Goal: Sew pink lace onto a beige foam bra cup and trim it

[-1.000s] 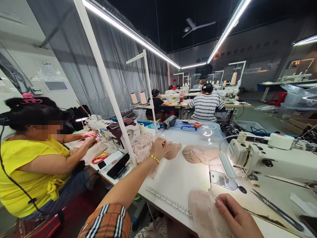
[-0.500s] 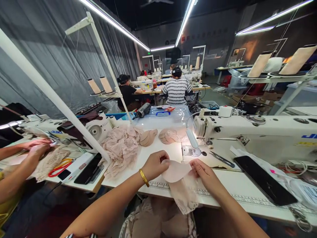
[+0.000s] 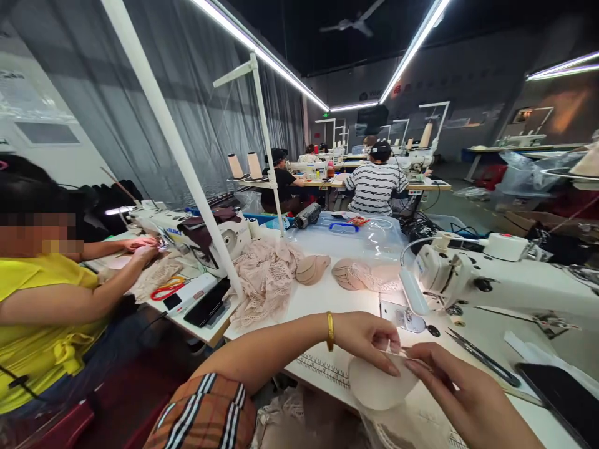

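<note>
A pale beige bra cup pad is held over the front edge of the table. My left hand, with a gold bangle at the wrist, pinches the pad's upper edge. My right hand grips the same edge from the right, its thumb and forefinger close to my left fingers. Beige lace fabric hangs below the pad; how the two are joined is hidden. Just beyond my hands is the needle plate of a white sewing machine, lit by a small lamp.
Stacked cup pads and a lace heap lie at the back left. Dark tweezers and a black phone lie right. A white thread-stand pole rises left. A co-worker in yellow sews at the left.
The view has swung left, so the co-worker in yellow now shows. My hands have come closer together at the pad's upper edge, and my left hand now reaches over it.
</note>
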The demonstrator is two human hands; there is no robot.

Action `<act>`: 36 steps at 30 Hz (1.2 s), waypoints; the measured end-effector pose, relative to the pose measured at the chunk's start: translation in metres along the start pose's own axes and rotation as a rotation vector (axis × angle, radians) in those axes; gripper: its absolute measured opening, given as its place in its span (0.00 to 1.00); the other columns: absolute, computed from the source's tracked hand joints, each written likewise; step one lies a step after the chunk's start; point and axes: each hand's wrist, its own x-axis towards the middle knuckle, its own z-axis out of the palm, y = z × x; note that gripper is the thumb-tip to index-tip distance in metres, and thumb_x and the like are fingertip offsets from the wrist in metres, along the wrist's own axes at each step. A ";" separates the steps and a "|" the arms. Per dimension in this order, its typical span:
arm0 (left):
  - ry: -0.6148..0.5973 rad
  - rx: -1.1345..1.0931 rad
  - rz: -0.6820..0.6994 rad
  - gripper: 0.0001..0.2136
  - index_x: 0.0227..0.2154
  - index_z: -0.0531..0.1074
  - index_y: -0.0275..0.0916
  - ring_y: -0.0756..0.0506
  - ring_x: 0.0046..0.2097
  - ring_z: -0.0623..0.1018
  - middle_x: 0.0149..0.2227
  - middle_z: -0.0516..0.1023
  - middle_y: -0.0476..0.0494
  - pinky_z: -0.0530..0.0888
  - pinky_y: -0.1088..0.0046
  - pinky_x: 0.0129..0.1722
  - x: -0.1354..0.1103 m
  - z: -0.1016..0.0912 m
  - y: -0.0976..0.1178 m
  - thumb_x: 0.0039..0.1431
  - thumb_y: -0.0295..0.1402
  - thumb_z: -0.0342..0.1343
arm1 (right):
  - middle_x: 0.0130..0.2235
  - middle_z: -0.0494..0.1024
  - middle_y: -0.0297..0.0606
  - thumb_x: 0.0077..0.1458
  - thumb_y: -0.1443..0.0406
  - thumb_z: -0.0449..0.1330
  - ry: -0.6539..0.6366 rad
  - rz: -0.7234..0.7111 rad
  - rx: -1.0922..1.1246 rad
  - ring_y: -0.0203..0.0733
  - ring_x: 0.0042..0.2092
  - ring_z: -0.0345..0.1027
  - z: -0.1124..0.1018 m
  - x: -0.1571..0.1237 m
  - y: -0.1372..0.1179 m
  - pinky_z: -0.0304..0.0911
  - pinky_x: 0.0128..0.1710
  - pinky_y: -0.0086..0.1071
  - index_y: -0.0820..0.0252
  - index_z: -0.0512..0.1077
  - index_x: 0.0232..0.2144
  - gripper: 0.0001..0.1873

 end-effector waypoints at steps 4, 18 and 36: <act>0.378 0.280 0.083 0.11 0.34 0.68 0.40 0.51 0.30 0.69 0.27 0.69 0.55 0.66 0.77 0.31 -0.012 -0.006 -0.005 0.59 0.36 0.65 | 0.43 0.83 0.44 0.62 0.48 0.57 0.256 -0.103 -0.224 0.50 0.40 0.78 -0.009 0.008 0.014 0.72 0.37 0.36 0.49 0.78 0.43 0.18; 0.235 1.148 0.290 0.01 0.35 0.73 0.37 0.42 0.37 0.76 0.34 0.77 0.43 0.69 0.64 0.35 0.032 0.001 -0.033 0.61 0.26 0.59 | 0.53 0.81 0.36 0.70 0.66 0.48 -0.128 -0.275 -0.266 0.43 0.51 0.77 0.002 0.052 0.078 0.74 0.49 0.36 0.46 0.76 0.52 0.19; 0.470 1.076 0.341 0.09 0.30 0.69 0.39 0.44 0.34 0.69 0.31 0.70 0.46 0.64 0.64 0.34 0.077 0.020 -0.057 0.67 0.32 0.52 | 0.39 0.77 0.39 0.68 0.72 0.50 -0.109 -0.349 -0.355 0.43 0.40 0.68 -0.028 0.047 0.090 0.63 0.38 0.35 0.47 0.77 0.49 0.20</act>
